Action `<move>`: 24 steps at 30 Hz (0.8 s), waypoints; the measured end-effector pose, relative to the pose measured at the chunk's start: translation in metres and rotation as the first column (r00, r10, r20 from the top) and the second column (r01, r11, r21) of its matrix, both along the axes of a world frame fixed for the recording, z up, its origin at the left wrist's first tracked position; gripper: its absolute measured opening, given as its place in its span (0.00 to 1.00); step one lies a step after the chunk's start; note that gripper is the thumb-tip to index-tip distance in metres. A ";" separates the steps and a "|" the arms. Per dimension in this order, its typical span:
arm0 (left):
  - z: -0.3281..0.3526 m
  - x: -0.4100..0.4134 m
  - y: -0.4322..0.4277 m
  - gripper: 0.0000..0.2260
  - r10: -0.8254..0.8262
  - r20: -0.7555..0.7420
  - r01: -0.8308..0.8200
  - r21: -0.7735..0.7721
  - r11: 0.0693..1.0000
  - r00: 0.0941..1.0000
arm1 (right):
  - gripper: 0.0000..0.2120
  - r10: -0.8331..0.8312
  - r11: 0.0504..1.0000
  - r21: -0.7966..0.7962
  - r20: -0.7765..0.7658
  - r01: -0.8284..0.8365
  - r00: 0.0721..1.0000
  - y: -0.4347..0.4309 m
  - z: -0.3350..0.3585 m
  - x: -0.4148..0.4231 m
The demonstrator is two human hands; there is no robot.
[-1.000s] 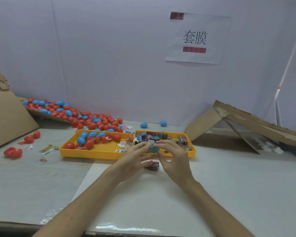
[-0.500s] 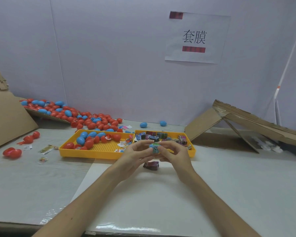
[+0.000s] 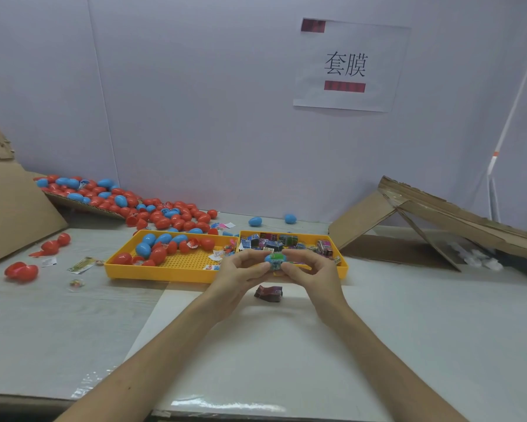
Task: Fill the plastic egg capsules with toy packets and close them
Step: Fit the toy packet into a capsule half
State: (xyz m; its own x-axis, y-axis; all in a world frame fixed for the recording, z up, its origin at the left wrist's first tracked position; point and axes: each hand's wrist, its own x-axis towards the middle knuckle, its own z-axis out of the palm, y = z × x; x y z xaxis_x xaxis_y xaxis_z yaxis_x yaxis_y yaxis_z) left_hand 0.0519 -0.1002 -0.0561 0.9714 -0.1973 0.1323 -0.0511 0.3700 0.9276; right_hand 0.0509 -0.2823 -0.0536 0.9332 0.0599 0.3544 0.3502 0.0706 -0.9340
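A small blue egg capsule (image 3: 275, 261) with a green and blue printed packet on it sits between both hands, just in front of the trays. My left hand (image 3: 240, 275) pinches its left side with thumb and fingertips. My right hand (image 3: 312, 274) pinches its right side the same way. A dark crumpled toy packet (image 3: 268, 293) lies on the table right below the hands. The left yellow tray (image 3: 164, 271) holds red and blue capsules (image 3: 158, 248). The right yellow tray (image 3: 342, 264) holds several printed toy packets (image 3: 274, 240).
A heap of red and blue capsules (image 3: 152, 208) spills from cardboard at the back left. Loose red capsules (image 3: 21, 272) and small packets (image 3: 81, 264) lie on the left. Folded cardboard (image 3: 432, 214) leans at the right. Two blue eggs (image 3: 255, 221) rest by the wall.
Both hands have lifted a little with the blue capsule and packet between them, and the fingertips have shifted round it. The dark packet on the table has stayed put.
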 end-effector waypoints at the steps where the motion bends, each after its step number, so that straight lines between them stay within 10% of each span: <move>1: 0.000 0.000 0.000 0.13 0.027 0.005 -0.027 0.001 1.000 1.000 | 0.11 -0.045 0.999 -0.026 0.019 0.045 0.999 0.001 -0.001 0.000; 24: -0.005 0.004 0.001 0.10 0.073 0.148 -0.100 0.186 0.978 0.986 | 0.01 -0.069 0.989 -0.133 -0.081 0.058 0.994 -0.003 0.001 0.001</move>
